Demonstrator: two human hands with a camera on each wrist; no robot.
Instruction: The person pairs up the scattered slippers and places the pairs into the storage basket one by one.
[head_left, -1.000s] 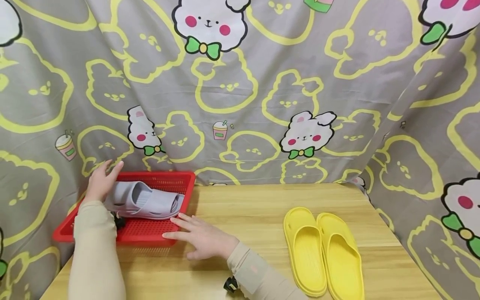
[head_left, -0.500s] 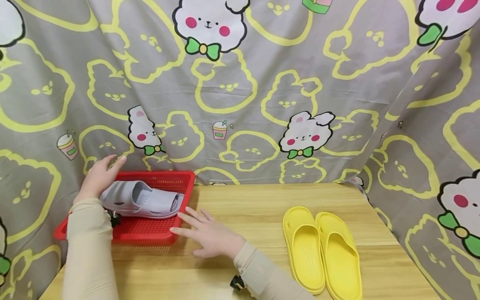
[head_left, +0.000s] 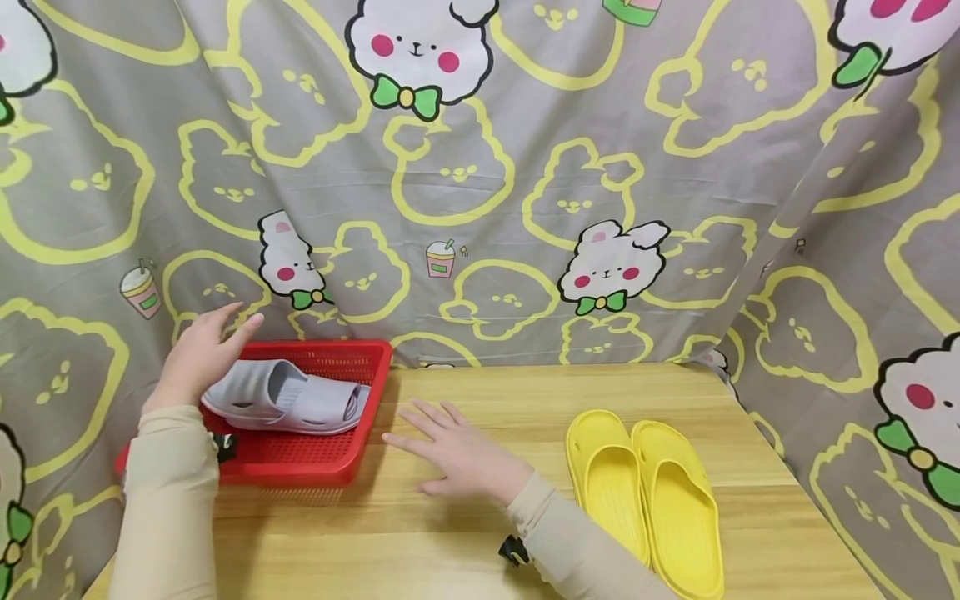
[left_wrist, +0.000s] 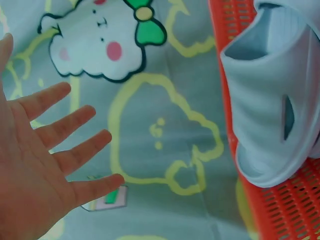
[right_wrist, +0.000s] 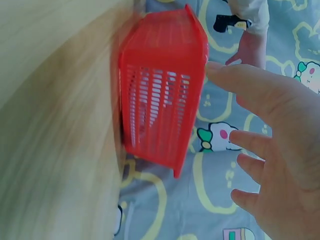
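A pair of grey slippers (head_left: 262, 392), one partly over the other, lies in a red plastic basket (head_left: 300, 454) at the left of the table. My left hand (head_left: 198, 354) hovers above the basket's left side, fingers spread and holding nothing; the left wrist view shows the palm and the grey slippers apart from each other. To the right of the basket, my right hand (head_left: 468, 454) is held above the table with its fingers extended, not touching the basket. A pair of yellow slippers (head_left: 682, 508) sits side by side on the right, partly behind my right sleeve.
The wooden table (head_left: 510, 392) ends at a grey curtain (head_left: 510, 200) printed with rabbits, which hangs behind and along both sides. Black wrist devices, such as the right one (head_left: 513, 550), sit under both sleeves.
My right hand has moved rightward, away from the basket's right edge. My left hand has risen slightly and shifted a little. The slippers and basket stay in place.
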